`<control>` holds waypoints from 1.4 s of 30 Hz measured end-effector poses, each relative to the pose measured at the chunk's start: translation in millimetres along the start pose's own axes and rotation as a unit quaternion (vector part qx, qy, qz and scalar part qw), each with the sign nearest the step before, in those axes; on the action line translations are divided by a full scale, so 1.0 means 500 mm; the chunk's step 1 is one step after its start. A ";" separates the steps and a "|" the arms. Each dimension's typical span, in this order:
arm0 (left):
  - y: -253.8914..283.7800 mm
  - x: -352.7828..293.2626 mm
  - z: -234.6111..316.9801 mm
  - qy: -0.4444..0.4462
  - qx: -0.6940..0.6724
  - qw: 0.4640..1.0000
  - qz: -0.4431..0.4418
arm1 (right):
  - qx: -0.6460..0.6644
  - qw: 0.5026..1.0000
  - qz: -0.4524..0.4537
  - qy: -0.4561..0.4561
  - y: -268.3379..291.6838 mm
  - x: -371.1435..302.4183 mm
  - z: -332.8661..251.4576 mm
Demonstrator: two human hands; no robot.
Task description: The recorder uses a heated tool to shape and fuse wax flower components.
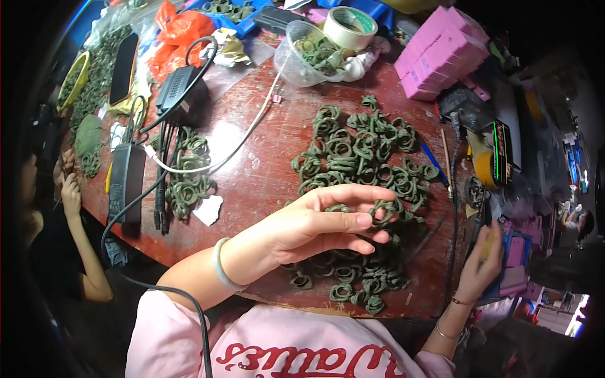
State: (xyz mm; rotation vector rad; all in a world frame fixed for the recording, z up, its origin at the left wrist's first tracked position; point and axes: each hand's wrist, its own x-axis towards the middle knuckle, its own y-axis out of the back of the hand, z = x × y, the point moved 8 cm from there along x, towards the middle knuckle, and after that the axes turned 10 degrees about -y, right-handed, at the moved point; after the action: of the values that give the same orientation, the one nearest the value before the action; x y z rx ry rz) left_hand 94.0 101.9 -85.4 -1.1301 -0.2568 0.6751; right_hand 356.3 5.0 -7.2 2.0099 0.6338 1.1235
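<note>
My left hand (pixel 315 223), with a pale bangle at the wrist, reaches across a heap of dull green rings (pixel 353 151) on the red table. Its thumb and fingers pinch one green ring (pixel 382 213) just above the heap. At the table's right side is my right hand (pixel 482 261), its fingers closed round a dark slim tool (pixel 483 217) whose exact kind I cannot make out. More green rings lie below my left hand, partly hidden by it.
A clear plastic bowl (pixel 293 66) of green pieces and a tape roll (pixel 350 28) stand at the back. Pink foam blocks (pixel 441 53) are stacked back right. Black power adapters (pixel 128 183), cables and a phone (pixel 124 69) occupy the left. Another person's hand (pixel 70 195) is at far left.
</note>
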 end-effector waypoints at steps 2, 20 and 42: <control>0.003 0.002 0.000 0.003 -0.010 1.000 -0.002 | 0.201 0.973 -0.047 -0.105 -0.012 0.003 -0.009; 0.008 -0.001 0.011 -0.002 -0.074 0.997 -0.016 | 0.457 0.826 -0.317 -0.093 -0.112 0.009 -0.321; 0.016 -0.005 -0.008 0.019 -0.057 0.998 -0.017 | 0.436 0.799 -0.407 -0.080 -0.127 0.019 -0.377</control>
State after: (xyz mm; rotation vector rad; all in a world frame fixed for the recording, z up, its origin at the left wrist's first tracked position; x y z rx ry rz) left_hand 91.1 99.5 -93.9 -1.2442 -0.2857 0.6140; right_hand 193.8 118.1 12.4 2.0693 1.9447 0.0846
